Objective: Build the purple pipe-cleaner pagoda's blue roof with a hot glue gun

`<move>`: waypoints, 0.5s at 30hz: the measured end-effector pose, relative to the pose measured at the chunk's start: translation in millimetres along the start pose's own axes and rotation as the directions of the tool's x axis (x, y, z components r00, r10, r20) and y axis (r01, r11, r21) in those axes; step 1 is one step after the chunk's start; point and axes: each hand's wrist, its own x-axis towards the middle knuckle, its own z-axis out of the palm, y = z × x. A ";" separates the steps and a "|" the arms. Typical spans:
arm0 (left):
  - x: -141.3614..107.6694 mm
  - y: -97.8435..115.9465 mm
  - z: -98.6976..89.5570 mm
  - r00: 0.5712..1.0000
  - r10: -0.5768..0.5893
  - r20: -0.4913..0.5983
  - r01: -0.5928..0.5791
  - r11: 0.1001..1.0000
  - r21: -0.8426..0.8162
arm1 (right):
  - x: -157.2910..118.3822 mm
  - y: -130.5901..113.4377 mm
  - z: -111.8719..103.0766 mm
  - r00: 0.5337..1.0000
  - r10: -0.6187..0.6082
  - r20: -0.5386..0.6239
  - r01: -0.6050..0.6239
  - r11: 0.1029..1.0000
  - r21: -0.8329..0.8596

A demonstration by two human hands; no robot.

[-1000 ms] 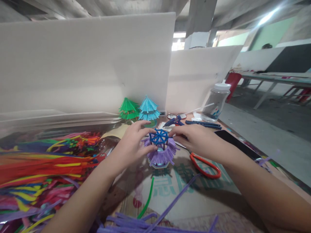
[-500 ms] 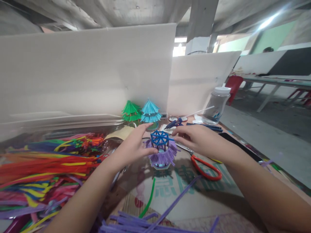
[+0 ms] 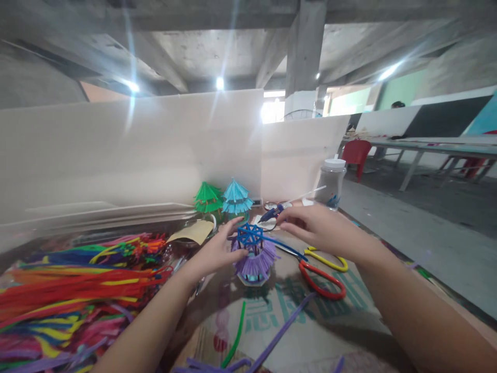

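A small pavilion-like model [image 3: 254, 261] stands on the work surface, with a blue spoked top frame [image 3: 249, 234], dark posts and a purple fringed lower roof. My left hand [image 3: 217, 251] is around the left side of its top, the thumb in front and the forefinger behind. From the frame a blue strip [image 3: 285, 245] runs out to the right. My right hand [image 3: 316, 228] hovers right of the model, fingers bent and apart, with nothing visible in them. Close by its fingertips lies a dark blue glue gun [image 3: 271, 213].
Scissors [image 3: 323, 282] with red and yellow handles lie below my right hand. Colourful fuzzy strips [image 3: 85, 280] cover the left side. Green [image 3: 207, 197] and light-blue [image 3: 236, 197] roofed models stand behind, near a clear bottle [image 3: 331, 184]. White boards [image 3: 155, 150] wall the back.
The view has tilted up and shifted slightly right. My right hand sits a little higher off the model, and more of the blue strip shows. My left hand stays at the model.
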 end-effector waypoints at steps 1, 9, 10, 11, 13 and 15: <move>0.3 -1.7 -1.2 1.000 0.009 0.011 -0.009 1.000 -0.003 | -0.3 -1.4 0.3 1.000 -0.003 0.015 0.003 1.000 -0.001; 2.8 -10.6 -8.3 0.998 -0.009 0.057 0.014 0.995 -0.094 | 3.0 6.2 3.0 0.998 0.024 0.060 -0.021 0.999 -0.040; 3.1 -12.1 -8.7 0.998 -0.015 0.061 0.021 0.994 -0.108 | 3.2 8.1 3.0 0.997 0.026 0.068 -0.023 0.999 -0.042; 3.5 -13.7 -9.0 0.998 -0.017 0.068 0.025 0.993 -0.120 | 3.5 9.9 3.0 0.997 0.031 0.075 -0.028 0.999 -0.042; 4.3 -16.9 -9.7 0.996 -0.016 0.084 0.027 0.991 -0.134 | 4.2 12.5 3.3 0.996 0.038 0.085 -0.034 0.998 -0.043; 5.0 -19.0 -10.2 0.996 -0.014 0.091 0.026 0.990 -0.138 | 4.7 13.0 3.8 0.995 0.033 0.091 -0.029 0.999 -0.036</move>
